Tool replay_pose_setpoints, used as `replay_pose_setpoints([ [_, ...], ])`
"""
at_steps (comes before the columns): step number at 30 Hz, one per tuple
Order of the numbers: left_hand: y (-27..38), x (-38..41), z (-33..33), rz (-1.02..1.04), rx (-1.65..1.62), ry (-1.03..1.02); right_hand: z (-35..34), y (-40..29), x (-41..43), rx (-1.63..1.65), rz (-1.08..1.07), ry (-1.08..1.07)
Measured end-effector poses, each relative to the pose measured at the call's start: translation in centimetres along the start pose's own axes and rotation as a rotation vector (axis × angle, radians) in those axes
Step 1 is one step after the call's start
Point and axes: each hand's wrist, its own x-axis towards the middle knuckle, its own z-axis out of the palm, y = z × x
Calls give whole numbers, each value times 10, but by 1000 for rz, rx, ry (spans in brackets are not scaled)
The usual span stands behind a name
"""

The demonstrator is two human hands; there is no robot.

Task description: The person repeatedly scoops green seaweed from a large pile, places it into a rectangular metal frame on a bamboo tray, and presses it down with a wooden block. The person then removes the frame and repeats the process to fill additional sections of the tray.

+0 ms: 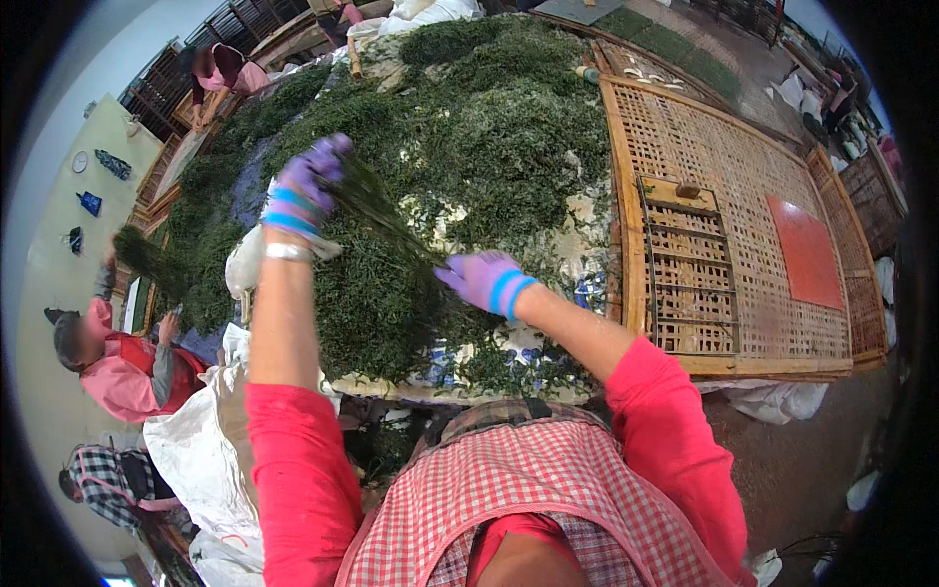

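Note:
A thin, stretched bundle of dark green, stringy seaweed-like strands [385, 209] runs slantwise between my two gloved hands. My left hand [308, 183], in a purple glove with blue bands at the cuff, grips its upper end and is slightly blurred. At the lower end, my right hand [484, 280], gloved alike, pinches the strands between thumb and fingers. Beneath both hands, a thick heap of the same green strands [374, 308] covers the worktable. Pale, wet patches of the table covering [583, 213] show through at the right.
Right of the heap lies a woven bamboo rack [755, 161] bearing a metal-barred frame [689, 286] and a red sheet [807, 253]. White sacks [213, 433] hang at the left. A person in pink [132, 367] handles strands there; another person [224, 70] bends over farther back.

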Motion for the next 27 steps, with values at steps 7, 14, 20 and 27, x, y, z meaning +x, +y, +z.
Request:
replay_pose_setpoints([
  [7,136,27,20,59,-8,-514,14,88,-45,-532,164,-652],
  [14,-41,-18,18,-283,105,149,10,66,12,530,160,-10],
  [20,-177,-159,3,-601,-45,123,130,33,8,1780,492,-425],
  [27,-239,-300,-2,-527,-59,152,207,12,7,1879,438,-448],
])
